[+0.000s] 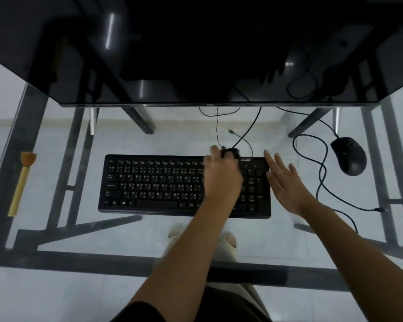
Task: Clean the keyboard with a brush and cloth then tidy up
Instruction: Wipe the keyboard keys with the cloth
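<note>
A black keyboard (154, 184) lies flat in the middle of the glass desk. My left hand (221, 177) reaches over its right part, fingers curled on a small dark cloth (230, 151) at the keyboard's top edge; the cloth is blurred. My right hand (285, 184) is open with fingers spread, resting at the keyboard's right end by the number keys. A brush (21, 182) with a pale yellow handle and orange bristles lies far left on the desk, away from both hands.
A black mouse (349, 159) sits at the right, its cable (321, 173) looping beside the keyboard. A dark monitor (196, 54) overhangs the back of the glass desk (56, 287). Thin cables (244, 133) trail behind the keyboard. Feet in slippers show below the glass.
</note>
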